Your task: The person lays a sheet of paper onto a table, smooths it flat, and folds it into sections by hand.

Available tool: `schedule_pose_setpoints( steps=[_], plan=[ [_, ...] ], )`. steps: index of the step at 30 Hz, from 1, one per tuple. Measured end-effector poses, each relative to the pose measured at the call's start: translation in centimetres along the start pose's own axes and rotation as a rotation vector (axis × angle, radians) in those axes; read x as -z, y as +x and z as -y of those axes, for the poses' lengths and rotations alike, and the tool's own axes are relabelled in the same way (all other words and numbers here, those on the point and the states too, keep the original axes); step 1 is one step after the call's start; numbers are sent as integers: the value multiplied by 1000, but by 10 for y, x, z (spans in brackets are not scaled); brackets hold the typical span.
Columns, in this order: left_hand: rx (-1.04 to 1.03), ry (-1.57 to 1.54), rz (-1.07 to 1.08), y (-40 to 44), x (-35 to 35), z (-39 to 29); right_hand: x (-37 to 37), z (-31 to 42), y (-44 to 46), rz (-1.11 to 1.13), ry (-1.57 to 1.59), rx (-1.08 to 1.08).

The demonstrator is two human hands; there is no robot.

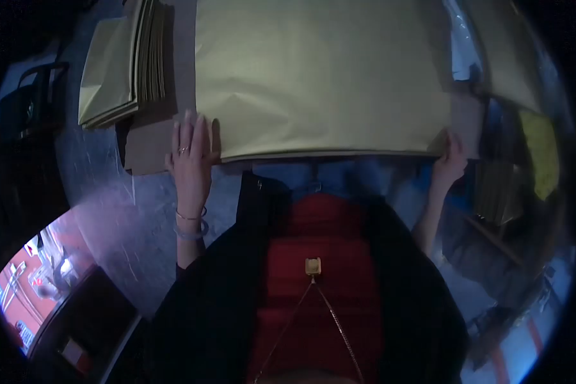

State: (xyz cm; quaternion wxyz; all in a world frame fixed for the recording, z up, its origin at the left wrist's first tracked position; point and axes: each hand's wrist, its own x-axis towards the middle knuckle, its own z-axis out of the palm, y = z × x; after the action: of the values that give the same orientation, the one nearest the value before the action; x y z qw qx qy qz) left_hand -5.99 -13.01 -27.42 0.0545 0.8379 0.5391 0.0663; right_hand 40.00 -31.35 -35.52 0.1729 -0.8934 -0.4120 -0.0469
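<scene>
A large yellowish-brown paper sheet (326,77) lies flat in front of me on a brown cardboard surface (150,144), with a crease near its lower left part. My left hand (191,150) rests at the sheet's lower left corner, fingers stretched forward and a ring on one finger. At the lower right corner my right hand (451,160) has its fingers closed on the sheet's edge. Whether more sheets lie beneath is hard to tell. Left of the sheet is a stack of folded yellowish paper (148,57).
A dark chair-like object (89,326) is at the lower left, near a brightly lit reddish surface (19,288) with small items. On the right are a yellow piece (541,153), a brown stack (496,192) and another large sheet (505,51). Grey floor (125,211) shows at left.
</scene>
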Motion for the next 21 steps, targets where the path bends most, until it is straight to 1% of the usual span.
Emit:
schedule_pose_setpoints(
  steps=[1, 2, 4, 5, 6, 8, 9, 10, 11, 15, 17, 18, 20, 21],
  plan=[
    [-123, 50, 23, 1, -2, 3, -4, -6, 0, -75, 65, 101],
    [-107, 54, 52, 3, -3, 7, -2, -3, -2, -42, 65, 103],
    [-375, 111, 202, 14, 1, 15, 0, 3, -1, -49, -51, 6],
    [-454, 168, 255, 21, 9, 9, -5, -3, -5, -29, -54, 3],
    [-454, 168, 263, 26, 12, 10, -12, -13, -2, -52, -72, 6],
    [-520, -72, 453, 33, 15, 7, -7, -9, 0, -81, -89, 5],
    [-525, -69, 449, 34, 17, 6, -2, -6, -1, -40, -42, -33],
    [-482, -134, 501, 36, 18, 7, 2, 1, 0, 1, 1, -70],
    [-438, -198, 554, 36, 20, 5, 1, -2, -1, -3, 1, -73],
    [-466, -117, 465, 35, 21, -2, 0, 1, -1, -42, 20, -50],
    [-464, -82, 362, 32, 18, -8, 2, 4, -1, -38, 24, -47],
    [-463, -82, 363, 30, 15, -11, 2, 2, 0, -35, 21, -31],
    [-524, 16, 228, 28, 11, -17, 4, 4, 0, -31, 18, -17],
    [-504, 22, 205, 25, 10, -23, 5, 7, 0, -28, 18, -23]
  ],
)
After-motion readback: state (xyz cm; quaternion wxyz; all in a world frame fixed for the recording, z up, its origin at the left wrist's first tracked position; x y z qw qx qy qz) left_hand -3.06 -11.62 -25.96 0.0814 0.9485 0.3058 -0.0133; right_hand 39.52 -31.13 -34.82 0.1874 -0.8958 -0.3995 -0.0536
